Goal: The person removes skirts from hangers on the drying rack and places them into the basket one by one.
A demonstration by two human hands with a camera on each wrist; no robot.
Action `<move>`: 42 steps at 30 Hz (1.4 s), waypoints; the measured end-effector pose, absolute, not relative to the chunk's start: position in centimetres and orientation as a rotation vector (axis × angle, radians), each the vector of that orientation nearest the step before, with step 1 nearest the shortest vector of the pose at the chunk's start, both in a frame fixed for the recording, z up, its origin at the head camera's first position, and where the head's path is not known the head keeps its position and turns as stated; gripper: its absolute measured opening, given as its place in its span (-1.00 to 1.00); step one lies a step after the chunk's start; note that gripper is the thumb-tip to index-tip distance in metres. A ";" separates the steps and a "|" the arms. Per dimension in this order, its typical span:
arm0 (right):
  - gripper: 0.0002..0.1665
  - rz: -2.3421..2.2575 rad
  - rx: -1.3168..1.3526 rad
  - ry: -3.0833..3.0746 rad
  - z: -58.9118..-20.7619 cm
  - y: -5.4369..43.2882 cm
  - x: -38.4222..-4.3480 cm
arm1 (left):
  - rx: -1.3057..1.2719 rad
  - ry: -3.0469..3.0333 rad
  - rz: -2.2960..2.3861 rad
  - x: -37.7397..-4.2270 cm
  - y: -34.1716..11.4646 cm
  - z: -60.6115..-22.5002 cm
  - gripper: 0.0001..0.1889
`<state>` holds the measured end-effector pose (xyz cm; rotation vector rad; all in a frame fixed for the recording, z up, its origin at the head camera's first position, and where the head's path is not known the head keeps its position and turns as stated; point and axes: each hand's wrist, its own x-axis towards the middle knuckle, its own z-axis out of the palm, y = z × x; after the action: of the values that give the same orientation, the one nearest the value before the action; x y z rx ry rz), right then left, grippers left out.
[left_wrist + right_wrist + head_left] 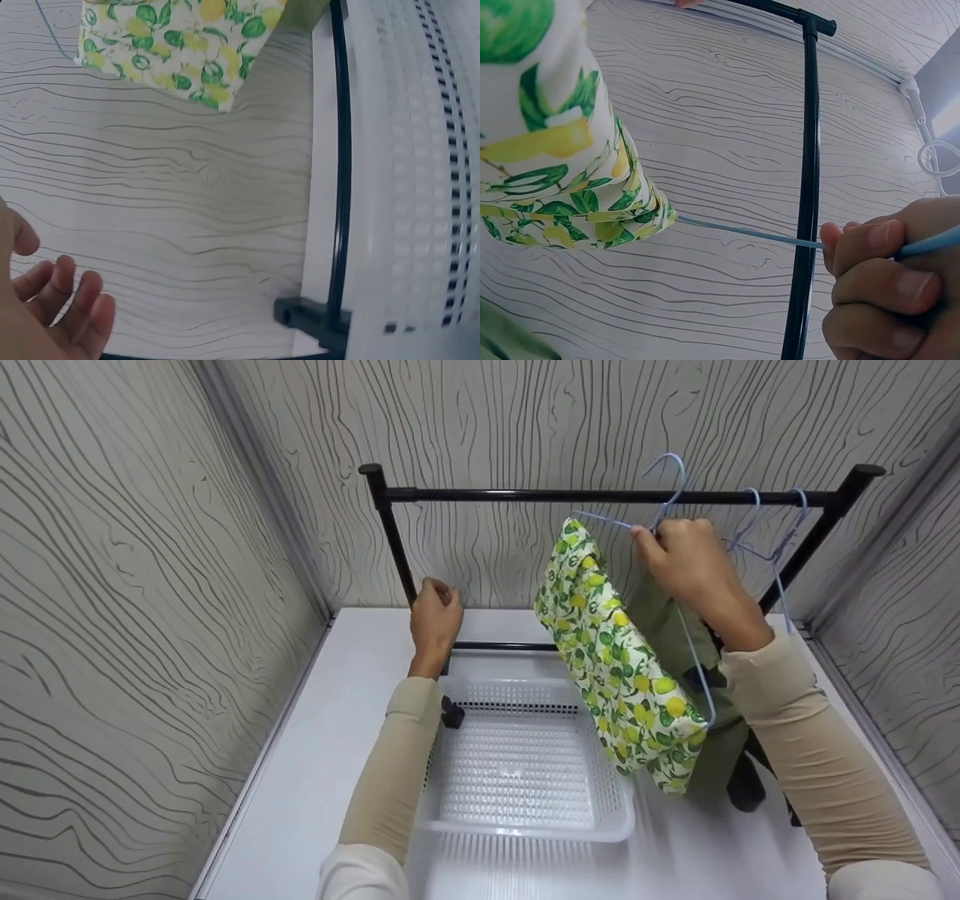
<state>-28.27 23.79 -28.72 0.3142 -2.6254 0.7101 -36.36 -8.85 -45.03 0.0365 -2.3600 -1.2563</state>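
My right hand (686, 559) grips a light blue clothes hanger (697, 660) just below its hook, in front of the black rail. In the right wrist view its fingers (881, 285) curl round the blue wire. A white cloth garment with a lemon and leaf print (615, 652) hangs tilted on this hanger; its exact kind is hard to tell. The hook rises above the rail, and whether it touches the rail is unclear. Beside the rack's left post, my left hand (436, 613) holds nothing, its fingers (86, 300) loosely bent in the left wrist view.
The black clothes rack (525, 496) stands on a white table (300, 780) against a wood-patterned wall. Two more blue hangers (784, 547) hang at its right end, near an olive green garment (667, 622). Below, a white plastic basket (517, 832) sits between my arms.
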 end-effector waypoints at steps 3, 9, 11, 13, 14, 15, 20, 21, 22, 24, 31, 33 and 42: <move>-0.34 0.740 0.308 -2.629 -28.7 23.8 -28.2 | 0.068 -2.402 -1.361 -36.2 -7.7 -45.8 -0.79; -0.38 0.763 0.296 -2.635 -28.8 24.1 -28.3 | 0.031 -2.450 -1.578 -35.6 -5.0 -47.7 -0.72; -0.38 0.758 0.293 -2.631 -28.9 24.2 -28.4 | 0.003 -2.474 -1.645 -35.3 -4.0 -48.3 -0.71; -0.39 0.767 0.290 -2.627 -29.0 24.3 -28.4 | -0.021 -2.491 -1.720 -34.8 -2.9 -49.1 -0.70; -0.40 0.776 0.284 -2.626 -29.0 24.4 -28.4 | -0.027 -2.494 -1.763 -34.6 -2.4 -49.4 -0.70; -0.41 0.793 0.279 -2.627 -29.0 24.4 -28.4 | -0.035 -2.497 -1.799 -34.3 -1.9 -49.8 -0.71; -0.43 0.854 0.258 -2.628 -29.1 24.3 -28.3 | -0.063 -2.500 -1.956 -33.2 0.3 -51.4 -0.72; -0.44 0.859 0.262 -2.626 -29.1 24.3 -28.3 | -0.059 -2.499 -1.996 -33.0 0.7 -51.6 -0.71; -0.44 0.864 0.262 -2.624 -29.1 24.3 -28.3 | -0.052 -2.494 -2.041 -32.8 1.1 -51.8 -0.70; -0.46 0.866 0.265 -2.618 -29.1 24.2 -28.4 | -0.033 -2.477 -2.133 -32.5 1.8 -52.2 -0.67; -0.46 0.895 0.256 -2.620 -28.9 24.2 -28.4 | -0.024 -2.413 -2.346 -31.6 3.9 -52.8 -0.47; -0.45 0.910 0.251 -2.631 -28.8 24.3 -28.4 | -0.028 -2.399 -2.382 -31.4 4.4 -52.9 -0.42; -0.45 0.946 0.230 -2.643 -28.8 24.4 -28.3 | -0.058 -2.283 -2.629 -30.7 5.6 -53.5 -0.25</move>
<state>-28.29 24.41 -28.83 0.2298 -2.6428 0.9457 -30.65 5.60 -53.52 -0.0578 -2.2834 -2.6288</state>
